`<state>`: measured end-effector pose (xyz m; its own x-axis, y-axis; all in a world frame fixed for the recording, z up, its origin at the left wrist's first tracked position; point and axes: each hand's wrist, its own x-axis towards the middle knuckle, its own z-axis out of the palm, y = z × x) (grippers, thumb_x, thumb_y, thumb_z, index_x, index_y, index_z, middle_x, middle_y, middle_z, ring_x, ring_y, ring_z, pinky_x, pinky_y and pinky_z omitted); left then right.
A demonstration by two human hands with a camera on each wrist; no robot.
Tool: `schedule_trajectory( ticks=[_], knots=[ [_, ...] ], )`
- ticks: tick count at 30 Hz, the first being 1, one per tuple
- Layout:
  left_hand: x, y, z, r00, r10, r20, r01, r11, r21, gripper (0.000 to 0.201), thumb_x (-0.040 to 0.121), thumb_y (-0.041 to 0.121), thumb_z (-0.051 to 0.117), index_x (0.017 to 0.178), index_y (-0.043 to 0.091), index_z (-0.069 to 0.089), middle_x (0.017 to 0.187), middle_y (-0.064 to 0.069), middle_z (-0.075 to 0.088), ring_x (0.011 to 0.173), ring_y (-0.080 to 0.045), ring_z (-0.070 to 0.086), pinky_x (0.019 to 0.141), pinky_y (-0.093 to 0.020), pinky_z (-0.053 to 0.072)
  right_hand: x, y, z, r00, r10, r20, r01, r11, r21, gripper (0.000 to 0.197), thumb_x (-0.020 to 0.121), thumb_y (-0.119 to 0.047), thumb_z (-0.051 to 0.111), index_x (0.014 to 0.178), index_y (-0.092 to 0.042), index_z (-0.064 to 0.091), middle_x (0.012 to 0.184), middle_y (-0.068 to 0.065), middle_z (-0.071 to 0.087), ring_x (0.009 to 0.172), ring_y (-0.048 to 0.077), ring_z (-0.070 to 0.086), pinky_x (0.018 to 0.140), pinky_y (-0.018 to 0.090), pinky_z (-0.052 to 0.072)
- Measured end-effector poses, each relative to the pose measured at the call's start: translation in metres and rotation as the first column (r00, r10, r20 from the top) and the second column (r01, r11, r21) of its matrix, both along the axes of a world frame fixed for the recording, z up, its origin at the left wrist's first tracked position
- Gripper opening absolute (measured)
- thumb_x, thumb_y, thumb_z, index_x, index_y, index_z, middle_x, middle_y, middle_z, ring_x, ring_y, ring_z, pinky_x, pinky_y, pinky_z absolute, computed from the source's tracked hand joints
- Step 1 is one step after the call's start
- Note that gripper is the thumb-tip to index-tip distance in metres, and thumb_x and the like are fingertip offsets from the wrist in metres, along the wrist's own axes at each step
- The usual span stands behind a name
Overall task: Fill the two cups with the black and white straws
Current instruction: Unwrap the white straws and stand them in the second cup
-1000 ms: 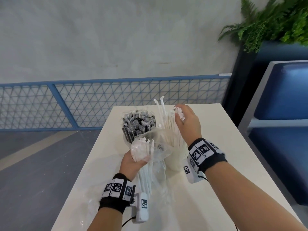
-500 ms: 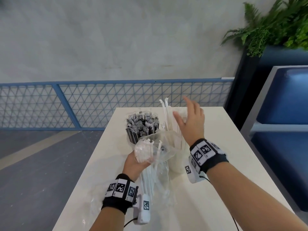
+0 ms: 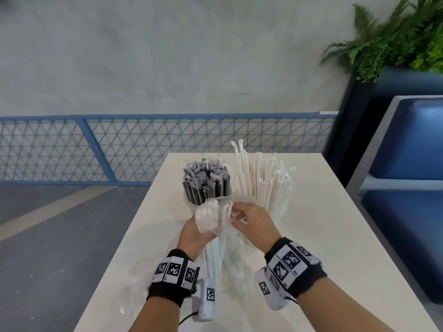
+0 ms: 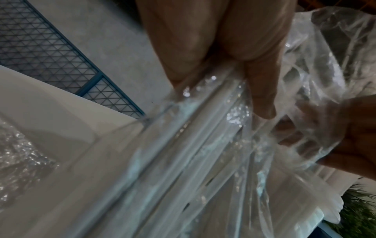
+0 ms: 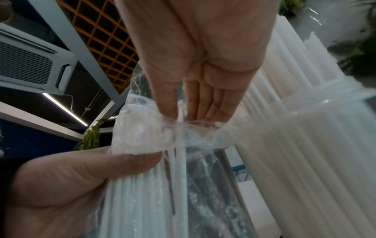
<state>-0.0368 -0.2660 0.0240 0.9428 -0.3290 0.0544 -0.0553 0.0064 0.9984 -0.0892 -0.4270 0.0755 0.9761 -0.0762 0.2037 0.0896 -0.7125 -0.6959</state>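
Note:
A clear cup (image 3: 190, 203) packed with wrapped black straws (image 3: 206, 183) stands mid-table. Beside it on the right, a second cup (image 3: 279, 212) holds many white straws (image 3: 266, 180). In front of both, my left hand (image 3: 199, 230) grips a clear plastic bag of white straws (image 3: 211, 255) near its top and holds it upright on the table. My right hand (image 3: 237, 220) reaches into the bag's mouth. In the right wrist view its fingertips (image 5: 173, 111) pinch one white straw (image 5: 181, 151). The left wrist view shows my fingers (image 4: 262, 90) curled on the bag (image 4: 183, 161).
The white table (image 3: 323, 236) ends close behind the cups, with a blue mesh railing (image 3: 143, 144) beyond. A blue seat (image 3: 407, 188) and a planter with ferns (image 3: 395, 39) stand at the right. Crumpled clear plastic (image 3: 134, 291) lies near my left wrist.
My right hand has come back from above the white-straw cup to the bag's mouth and now pinches a straw there. The left hand keeps its grip on the bag.

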Motion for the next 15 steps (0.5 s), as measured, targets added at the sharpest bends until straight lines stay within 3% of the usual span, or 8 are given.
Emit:
schedule_trajectory(
  ticks=[2, 5, 8, 10, 12, 15],
  knots=[
    [-0.003, 0.000, 0.003, 0.999, -0.035, 0.034, 0.034, 0.999, 0.029, 0.067, 0.052, 0.023, 0.081, 0.112, 0.003, 0.061, 0.100, -0.001, 0.070, 0.093, -0.008, 0.067, 0.074, -0.016, 0.052, -0.003, 0.006, 0.002, 0.995, 0.101, 0.002, -0.101, 0.994, 0.035, 0.034, 0.083, -0.012, 0.063, 0.117, -0.013, 0.062, 0.107, 0.002, 0.068, 0.090, 0.007, 0.060, 0.074, 0.002, 0.039],
    [-0.006, -0.002, 0.009, 0.989, -0.118, 0.092, 0.104, 0.983, 0.150, 0.057, 0.058, 0.005, 0.083, 0.110, 0.008, 0.061, 0.096, 0.012, 0.067, 0.089, 0.007, 0.065, 0.074, -0.011, 0.048, -0.009, 0.015, 0.000, 0.987, 0.153, 0.049, -0.157, 0.982, 0.106, 0.044, 0.077, -0.010, 0.069, 0.120, -0.012, 0.060, 0.109, -0.002, 0.065, 0.094, 0.005, 0.055, 0.078, -0.001, 0.036],
    [-0.010, -0.005, 0.016, 0.963, -0.207, 0.171, 0.144, 0.935, 0.324, 0.064, 0.057, 0.003, 0.085, 0.111, 0.018, 0.055, 0.096, 0.021, 0.059, 0.095, 0.003, 0.061, 0.076, 0.000, 0.040, -0.012, 0.021, -0.005, 0.995, 0.099, 0.031, -0.102, 0.987, 0.125, 0.052, 0.072, -0.010, 0.071, 0.122, -0.010, 0.056, 0.113, -0.003, 0.051, 0.099, 0.006, 0.048, 0.088, 0.007, 0.039],
    [-0.012, -0.005, 0.018, 0.948, -0.261, 0.183, 0.168, 0.897, 0.409, 0.072, 0.054, 0.008, 0.087, 0.115, 0.020, 0.051, 0.098, 0.026, 0.054, 0.095, 0.013, 0.057, 0.076, 0.005, 0.036, -0.013, 0.026, -0.007, 0.998, 0.024, -0.051, -0.016, 0.989, 0.150, 0.055, 0.071, -0.010, 0.073, 0.123, -0.007, 0.054, 0.115, 0.003, 0.049, 0.099, 0.011, 0.048, 0.093, 0.018, 0.042],
    [-0.016, -0.005, 0.018, 0.939, -0.309, 0.152, 0.221, 0.879, 0.423, 0.070, 0.054, 0.005, 0.087, 0.109, 0.029, 0.051, 0.099, 0.027, 0.055, 0.090, 0.024, 0.054, 0.077, 0.004, 0.037, -0.015, 0.031, -0.011, 0.992, -0.027, -0.123, 0.056, 0.970, 0.235, 0.055, 0.068, -0.012, 0.076, 0.118, -0.006, 0.054, 0.111, 0.006, 0.055, 0.100, 0.016, 0.054, 0.089, 0.022, 0.044],
    [-0.020, -0.003, 0.017, 0.931, -0.346, 0.113, 0.270, 0.865, 0.422, 0.064, 0.054, 0.005, 0.087, 0.098, 0.039, 0.054, 0.096, 0.020, 0.062, 0.089, 0.020, 0.057, 0.078, -0.001, 0.042, -0.016, 0.036, -0.018, 0.976, -0.105, -0.189, 0.166, 0.924, 0.344, 0.032, 0.066, -0.007, 0.076, 0.096, -0.007, 0.063, 0.086, 0.003, 0.061, 0.085, 0.018, 0.060, 0.071, 0.022, 0.043]
  ],
)
